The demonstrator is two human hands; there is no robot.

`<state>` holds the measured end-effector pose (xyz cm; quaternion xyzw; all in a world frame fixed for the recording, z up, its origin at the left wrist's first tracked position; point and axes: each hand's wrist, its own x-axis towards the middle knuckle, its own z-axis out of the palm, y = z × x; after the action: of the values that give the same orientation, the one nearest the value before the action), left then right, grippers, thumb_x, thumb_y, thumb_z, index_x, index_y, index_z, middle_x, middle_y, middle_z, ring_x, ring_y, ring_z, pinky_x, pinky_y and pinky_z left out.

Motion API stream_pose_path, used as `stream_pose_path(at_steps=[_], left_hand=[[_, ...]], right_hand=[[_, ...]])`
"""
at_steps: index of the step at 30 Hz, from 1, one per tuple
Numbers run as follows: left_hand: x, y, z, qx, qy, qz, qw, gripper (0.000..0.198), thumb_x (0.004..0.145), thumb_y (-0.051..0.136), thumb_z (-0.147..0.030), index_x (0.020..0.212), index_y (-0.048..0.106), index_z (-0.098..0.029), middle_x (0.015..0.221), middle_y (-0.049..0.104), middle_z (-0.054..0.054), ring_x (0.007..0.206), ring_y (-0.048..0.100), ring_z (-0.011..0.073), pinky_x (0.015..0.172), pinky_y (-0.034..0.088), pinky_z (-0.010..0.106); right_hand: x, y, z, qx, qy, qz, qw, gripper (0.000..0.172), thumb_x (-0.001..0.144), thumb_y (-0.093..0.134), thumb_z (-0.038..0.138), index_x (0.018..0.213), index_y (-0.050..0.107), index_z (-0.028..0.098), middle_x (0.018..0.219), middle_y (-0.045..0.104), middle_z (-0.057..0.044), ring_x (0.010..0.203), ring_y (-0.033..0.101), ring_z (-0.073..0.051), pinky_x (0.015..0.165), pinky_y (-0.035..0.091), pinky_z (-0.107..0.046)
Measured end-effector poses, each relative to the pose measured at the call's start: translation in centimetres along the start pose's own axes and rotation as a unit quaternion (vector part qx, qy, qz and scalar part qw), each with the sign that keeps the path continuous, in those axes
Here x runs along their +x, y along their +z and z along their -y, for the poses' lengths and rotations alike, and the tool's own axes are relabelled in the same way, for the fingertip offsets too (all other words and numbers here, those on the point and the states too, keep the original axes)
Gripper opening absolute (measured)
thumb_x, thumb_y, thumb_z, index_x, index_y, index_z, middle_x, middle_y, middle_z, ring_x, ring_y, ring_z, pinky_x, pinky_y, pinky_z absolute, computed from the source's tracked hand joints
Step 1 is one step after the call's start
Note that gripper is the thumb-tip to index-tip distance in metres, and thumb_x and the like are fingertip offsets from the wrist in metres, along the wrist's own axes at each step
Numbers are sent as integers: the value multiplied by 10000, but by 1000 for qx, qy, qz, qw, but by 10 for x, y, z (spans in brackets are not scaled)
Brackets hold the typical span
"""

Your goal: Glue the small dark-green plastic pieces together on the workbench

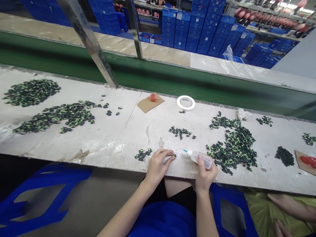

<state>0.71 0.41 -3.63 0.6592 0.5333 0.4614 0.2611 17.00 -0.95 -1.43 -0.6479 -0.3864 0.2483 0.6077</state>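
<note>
L hand (pixel 158 163) pinches small part (pixel 173 155), R hand (pixel 204 172) grips glue bottle (pixel 198 157) at table's (pixel 103 144) near edge.

The worktop (pixel 98 144) looks matt, scuffed and patchy white. The squeeze bottle (pixel 200 158) is translucent plastic; at 12 o'clock, a glossy metal post (pixel 93 49) and brown cardboard (pixel 147 104).

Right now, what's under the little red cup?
The little red cup sits on a brown cardboard piece, which lies flat on the white table. What's under the cardboard itself is covered.
</note>
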Motion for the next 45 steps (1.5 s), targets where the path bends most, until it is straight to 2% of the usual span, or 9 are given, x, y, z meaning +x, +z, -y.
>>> stream_pose_path(at_steps=[6,11,18,22,26,29,33,38,45], left_hand=[[3,1,5,38,48,-2,998,110,822,675,-227,925,714,-220,906,711,57,930,603,234,808,547,387],[2,2,6,53,60,0,997,69,831,659,-205,853,721,-226,911,692,56,933,573,231,811,531,386],[0,4,7,24,53,1,998,101,863,619,-233,854,718,-219,865,704,49,921,574,225,811,523,386],[0,4,8,7,50,-2,999,100,856,624,-242,845,723,-231,850,717,45,923,580,231,816,523,395],[1,2,9,-11,42,0,999,85,837,640,-234,823,724,-231,842,733,40,917,598,236,819,533,408],[1,-1,7,-35,23,-2,999,76,824,650,-236,810,725,-231,826,738,37,934,627,235,827,547,396],[-1,-6,-2,-99,-48,-17,994,90,818,655,-270,820,722,-210,845,737,43,840,693,199,777,579,330],[-6,-13,-19,-159,-104,-35,981,121,787,696,-296,835,732,-191,815,757,36,760,719,188,725,597,289],[-7,-17,-44,-149,6,-43,988,122,862,626,-246,899,738,-213,844,749,50,798,696,189,730,585,305]], right_hand=[[13,19,2,46,3,105,993,451,574,831,374,818,489,210,801,674,-27,768,682,-189,732,565,-337],[15,39,-2,22,-3,161,987,493,567,837,381,890,501,222,921,685,-45,788,685,-187,767,584,-364],[60,6,9,-111,-106,342,927,762,555,845,422,1227,531,247,1108,663,-85,965,648,-239,766,558,-376],[103,-3,12,-231,-229,291,900,220,836,633,330,1031,713,271,1025,664,-75,975,584,-239,826,501,-402],[120,13,2,-315,-285,311,850,137,821,641,216,791,767,261,814,670,-76,872,529,-251,820,479,-427],[119,21,-3,-337,-295,307,840,132,813,647,214,728,744,240,770,665,-81,855,510,-260,791,476,-427],[110,12,5,-313,-287,281,860,167,853,593,288,740,695,220,764,660,-81,846,528,-261,765,482,-416],[61,-15,27,-196,-203,175,943,254,890,551,384,1016,685,208,847,664,-61,760,587,-194,678,505,-345],[-22,-11,40,-27,-56,169,984,183,840,642,343,880,747,198,793,713,-59,662,651,-162,582,564,-283]])
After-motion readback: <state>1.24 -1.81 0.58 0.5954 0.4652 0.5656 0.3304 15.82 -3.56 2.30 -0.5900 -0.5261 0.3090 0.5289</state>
